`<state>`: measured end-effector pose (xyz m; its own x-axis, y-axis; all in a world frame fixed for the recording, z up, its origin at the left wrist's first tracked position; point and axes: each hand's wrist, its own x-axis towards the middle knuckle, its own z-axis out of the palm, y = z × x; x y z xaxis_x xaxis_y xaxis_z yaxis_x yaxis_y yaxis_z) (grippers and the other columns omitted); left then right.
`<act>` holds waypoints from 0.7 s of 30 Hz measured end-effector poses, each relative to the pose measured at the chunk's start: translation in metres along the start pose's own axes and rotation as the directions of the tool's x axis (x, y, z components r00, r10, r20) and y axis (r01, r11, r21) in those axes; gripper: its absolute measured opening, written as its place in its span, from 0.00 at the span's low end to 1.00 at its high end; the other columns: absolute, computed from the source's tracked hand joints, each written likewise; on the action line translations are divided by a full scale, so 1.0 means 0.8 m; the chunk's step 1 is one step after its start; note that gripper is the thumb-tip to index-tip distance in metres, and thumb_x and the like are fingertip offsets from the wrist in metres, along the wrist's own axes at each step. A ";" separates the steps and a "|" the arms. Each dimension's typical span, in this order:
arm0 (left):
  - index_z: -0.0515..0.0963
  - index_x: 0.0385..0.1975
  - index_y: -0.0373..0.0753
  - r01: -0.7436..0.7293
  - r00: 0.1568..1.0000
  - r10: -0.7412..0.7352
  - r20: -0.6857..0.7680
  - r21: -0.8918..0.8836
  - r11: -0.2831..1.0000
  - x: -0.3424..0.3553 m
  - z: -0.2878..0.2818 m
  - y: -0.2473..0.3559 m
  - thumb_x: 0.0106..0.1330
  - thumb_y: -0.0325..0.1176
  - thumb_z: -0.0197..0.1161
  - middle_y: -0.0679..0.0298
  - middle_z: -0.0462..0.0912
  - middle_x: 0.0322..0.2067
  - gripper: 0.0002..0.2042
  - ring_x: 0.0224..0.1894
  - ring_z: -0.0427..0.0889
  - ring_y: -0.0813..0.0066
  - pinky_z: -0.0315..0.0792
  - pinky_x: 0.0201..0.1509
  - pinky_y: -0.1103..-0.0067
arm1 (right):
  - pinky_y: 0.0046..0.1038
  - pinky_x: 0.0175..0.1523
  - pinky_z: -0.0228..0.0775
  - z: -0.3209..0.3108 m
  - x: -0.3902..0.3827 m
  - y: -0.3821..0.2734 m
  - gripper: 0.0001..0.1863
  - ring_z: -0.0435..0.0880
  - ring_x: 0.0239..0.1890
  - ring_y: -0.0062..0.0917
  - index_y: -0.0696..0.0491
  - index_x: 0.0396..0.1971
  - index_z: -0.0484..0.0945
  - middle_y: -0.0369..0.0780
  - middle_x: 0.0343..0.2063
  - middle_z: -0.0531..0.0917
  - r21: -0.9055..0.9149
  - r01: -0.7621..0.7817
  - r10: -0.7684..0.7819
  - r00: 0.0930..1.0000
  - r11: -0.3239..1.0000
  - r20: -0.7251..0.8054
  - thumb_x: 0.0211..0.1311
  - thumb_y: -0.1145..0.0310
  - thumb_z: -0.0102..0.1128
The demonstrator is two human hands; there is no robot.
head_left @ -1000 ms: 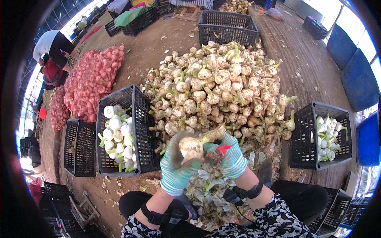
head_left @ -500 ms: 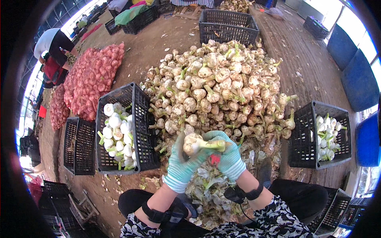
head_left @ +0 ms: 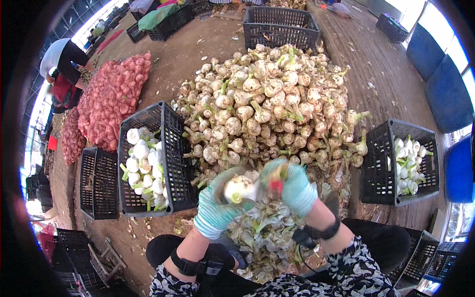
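In front of me, my left hand (head_left: 217,205), in a mint-green striped glove, is closed around a garlic bulb (head_left: 239,190). The bulb looks white where skin is off and brownish on top, with a pale green stem end facing me. My right hand (head_left: 296,190), gloved alike, is curled just right of the bulb and smeared by motion. Something small and red (head_left: 276,187) shows at its fingers, too blurred to name. Beneath both hands lies a heap of shed garlic skins (head_left: 264,232). Beyond them rises a large pile of unpeeled, soil-stained garlic (head_left: 267,109).
A black crate (head_left: 170,148) of cleaned white garlic stands left, another crate (head_left: 378,163) right. An unfilled crate (head_left: 282,30) sits behind the pile. Red net sacks (head_left: 114,99) of bulbs lie far left, near a bending person (head_left: 67,62). Blue panels (head_left: 448,94) line the right.
The garlic has turned in my left hand: its long stem pointed right and now its stem end faces me, with whiter skin showing. My right hand has lifted away from the stem.
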<state>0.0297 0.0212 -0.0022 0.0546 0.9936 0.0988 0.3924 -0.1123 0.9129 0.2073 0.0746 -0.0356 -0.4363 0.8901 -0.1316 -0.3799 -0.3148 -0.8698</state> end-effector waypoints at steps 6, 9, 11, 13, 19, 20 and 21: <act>0.62 0.52 0.37 0.219 0.948 -0.129 0.292 -0.297 0.929 0.002 -0.004 0.001 0.45 0.24 0.64 0.61 0.68 0.48 0.31 0.49 0.68 0.73 0.63 0.52 0.79 | 0.32 0.46 0.66 -0.058 0.023 0.028 0.25 0.72 0.45 0.41 0.59 0.43 0.65 0.51 0.39 0.74 -0.996 0.068 0.224 0.971 0.055 0.079 0.40 0.76 0.58; 0.60 0.53 0.36 0.209 0.944 -0.129 0.303 -0.249 0.946 0.007 -0.001 -0.003 0.43 0.23 0.65 0.59 0.66 0.50 0.33 0.51 0.67 0.73 0.61 0.54 0.78 | 0.28 0.41 0.69 -0.058 0.019 0.031 0.23 0.76 0.39 0.34 0.59 0.41 0.68 0.49 0.36 0.76 -0.690 -0.106 0.077 0.994 0.716 -0.073 0.42 0.71 0.61; 0.60 0.53 0.34 0.211 0.950 -0.141 0.278 -0.240 0.947 0.008 0.002 -0.005 0.41 0.23 0.66 0.58 0.66 0.50 0.34 0.51 0.67 0.71 0.61 0.54 0.78 | 0.26 0.38 0.69 -0.045 0.013 0.021 0.21 0.76 0.35 0.31 0.59 0.39 0.68 0.46 0.32 0.76 -0.546 -0.062 0.134 0.987 0.836 0.093 0.44 0.69 0.61; 0.60 0.53 0.34 0.276 0.934 -0.179 0.310 -0.306 0.911 0.008 0.002 -0.006 0.41 0.24 0.67 0.58 0.66 0.50 0.35 0.51 0.67 0.71 0.62 0.54 0.77 | 0.22 0.32 0.68 -0.032 0.011 0.002 0.16 0.73 0.26 0.23 0.59 0.34 0.70 0.40 0.23 0.76 -0.530 -0.007 0.174 0.948 0.848 0.266 0.48 0.66 0.60; 0.64 0.51 0.33 0.334 0.930 -0.230 0.287 -0.397 0.855 0.008 0.001 -0.008 0.40 0.27 0.69 0.60 0.70 0.47 0.33 0.49 0.69 0.74 0.64 0.52 0.79 | 0.19 0.33 0.70 -0.012 0.010 -0.034 0.10 0.75 0.28 0.20 0.58 0.35 0.70 0.39 0.28 0.76 -0.155 -0.289 0.313 0.936 0.945 0.163 0.51 0.73 0.56; 0.64 0.51 0.33 0.348 0.923 -0.235 0.304 -0.400 0.848 0.008 0.002 -0.009 0.40 0.27 0.69 0.60 0.70 0.47 0.33 0.49 0.69 0.74 0.64 0.52 0.79 | 0.20 0.33 0.70 -0.014 0.003 -0.035 0.11 0.75 0.28 0.20 0.59 0.34 0.71 0.38 0.27 0.76 0.178 -0.479 0.471 0.878 0.860 0.086 0.51 0.73 0.58; 0.64 0.51 0.34 0.340 0.925 -0.232 0.299 -0.386 0.858 0.008 0.003 -0.009 0.40 0.27 0.69 0.60 0.70 0.47 0.33 0.49 0.69 0.74 0.64 0.52 0.79 | 0.19 0.33 0.69 -0.008 -0.001 -0.027 0.10 0.75 0.27 0.21 0.59 0.32 0.71 0.39 0.28 0.77 -0.228 -0.151 0.173 0.982 0.962 0.082 0.50 0.73 0.59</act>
<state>0.0294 0.0287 -0.0093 0.2340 0.9423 -0.2393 0.0008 0.2459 0.9693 0.2209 0.0829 -0.0194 -0.5607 0.7922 -0.2409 -0.1136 -0.3618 -0.9253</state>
